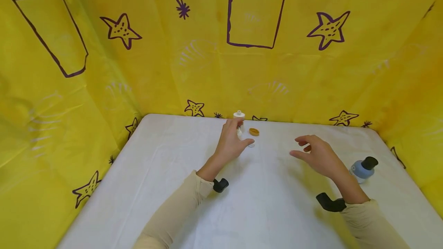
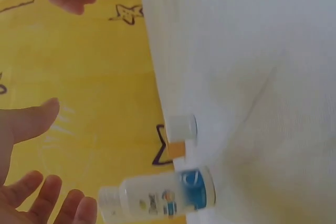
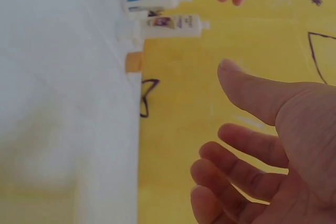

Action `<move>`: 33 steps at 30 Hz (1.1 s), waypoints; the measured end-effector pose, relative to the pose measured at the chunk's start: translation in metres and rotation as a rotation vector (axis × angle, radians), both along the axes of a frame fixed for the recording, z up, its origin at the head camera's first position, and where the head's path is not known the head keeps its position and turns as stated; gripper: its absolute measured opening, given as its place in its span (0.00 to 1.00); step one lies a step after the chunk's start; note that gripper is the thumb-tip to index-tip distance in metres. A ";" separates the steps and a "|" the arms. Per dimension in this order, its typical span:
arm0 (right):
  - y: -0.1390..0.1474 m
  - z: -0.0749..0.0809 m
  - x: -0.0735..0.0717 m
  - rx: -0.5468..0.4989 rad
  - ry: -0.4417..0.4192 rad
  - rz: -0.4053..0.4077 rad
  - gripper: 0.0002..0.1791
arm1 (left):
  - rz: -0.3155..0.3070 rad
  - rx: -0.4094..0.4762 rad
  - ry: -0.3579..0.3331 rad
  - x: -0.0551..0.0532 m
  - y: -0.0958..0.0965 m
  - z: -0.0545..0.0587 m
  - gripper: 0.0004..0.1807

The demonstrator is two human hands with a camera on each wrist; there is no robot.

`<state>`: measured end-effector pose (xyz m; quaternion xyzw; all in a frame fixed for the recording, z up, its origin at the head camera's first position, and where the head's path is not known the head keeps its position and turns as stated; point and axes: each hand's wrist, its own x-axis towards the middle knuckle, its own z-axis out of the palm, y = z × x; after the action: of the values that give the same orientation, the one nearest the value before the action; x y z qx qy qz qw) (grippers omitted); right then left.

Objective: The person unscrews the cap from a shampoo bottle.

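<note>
My left hand (image 1: 232,138) hovers with thumb and fingers spread over a white bottle with a blue label band (image 2: 157,195), whose open neck lies close to the fingertips in the left wrist view. Beside this bottle stands a white cap (image 2: 181,128). A second, slimmer white bottle (image 3: 173,25), printed with a purple label, stands behind my left hand. An orange-brown round piece (image 1: 254,131) lies to the right of the bottles. My right hand (image 1: 320,156) is held in the air above the table, its fingers loosely bent and holding nothing.
On the right of the white-covered table (image 1: 166,156) stands a blue bottle with a black cap (image 1: 362,169), near my right forearm. Yellow cloth walls (image 1: 207,68) with purple drawings rise along the table's back and sides.
</note>
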<state>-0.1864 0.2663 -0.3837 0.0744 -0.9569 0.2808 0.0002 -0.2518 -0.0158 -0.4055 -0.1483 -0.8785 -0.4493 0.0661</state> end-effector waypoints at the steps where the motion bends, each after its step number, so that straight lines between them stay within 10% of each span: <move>1: 0.003 0.002 0.003 0.001 0.008 -0.004 0.35 | -0.015 0.005 0.010 0.002 0.003 -0.001 0.38; 15: 0.047 0.039 0.040 0.033 0.141 -0.099 0.33 | -0.230 0.069 -0.039 0.013 0.064 -0.015 0.38; 33: 0.117 0.044 0.069 0.113 0.163 -0.384 0.36 | -0.391 0.078 -0.169 0.009 0.132 -0.038 0.30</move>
<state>-0.1176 0.3831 -0.3396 -0.0867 -0.9645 0.2146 0.1270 -0.2426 0.1160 -0.4437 -0.2753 -0.8172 -0.4982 -0.0906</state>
